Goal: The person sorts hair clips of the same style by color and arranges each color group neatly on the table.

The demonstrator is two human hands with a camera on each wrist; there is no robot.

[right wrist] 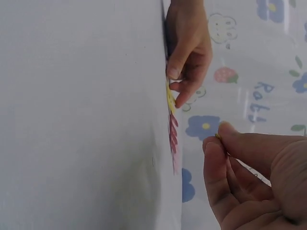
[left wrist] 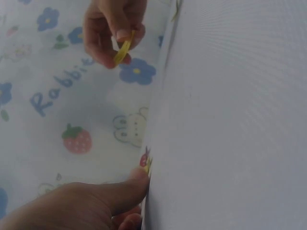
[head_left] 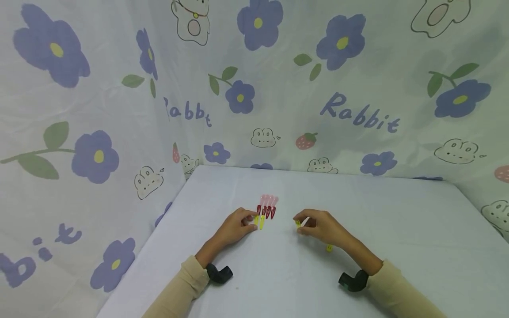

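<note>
My left hand point(head_left: 235, 226) rests at the left end of a yellow row, its thumb and index finger pinching the two ends of a yellow snap hair clip point(head_left: 256, 219) on the table. Just right of that lies a second yellow hair clip point(head_left: 262, 222). Behind them sit a row of dark red hair clips point(head_left: 268, 212) and a row of pink ones point(head_left: 269, 199). Raised above the table, my right hand point(head_left: 323, 226) pinches another yellow hair clip point(left wrist: 123, 50) between thumb and fingers. In the right wrist view, fingertips mostly hide this clip point(right wrist: 218, 136).
One more yellow clip point(head_left: 329, 248) lies on the white table point(head_left: 270, 282), below the right forearm. Patterned cloth point(head_left: 278, 101) with flowers and rabbits hangs behind and at the sides. Each wrist wears a black camera mount point(head_left: 219, 274).
</note>
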